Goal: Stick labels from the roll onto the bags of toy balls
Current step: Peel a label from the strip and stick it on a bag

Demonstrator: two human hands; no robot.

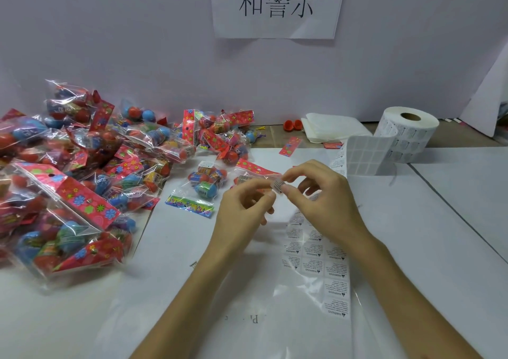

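A small white printed label [278,186] is pinched between the fingertips of my left hand [242,210] and my right hand [321,196], held above the table. The label roll [406,135] stands at the back right, and its strip of warning labels [321,259] trails forward under my right hand. One bag of toy balls [204,181] lies alone just left of my hands. Another bag [254,173] lies right behind them, partly hidden by my fingers. A big heap of bags [68,171] covers the left side.
Folded white paper [332,127] and two small orange caps [292,124] lie at the back beside the roll. A loose pink header card [290,146] sits near them. White sheets cover the table [453,221]. A wall with a printed sign [277,3] stands behind.
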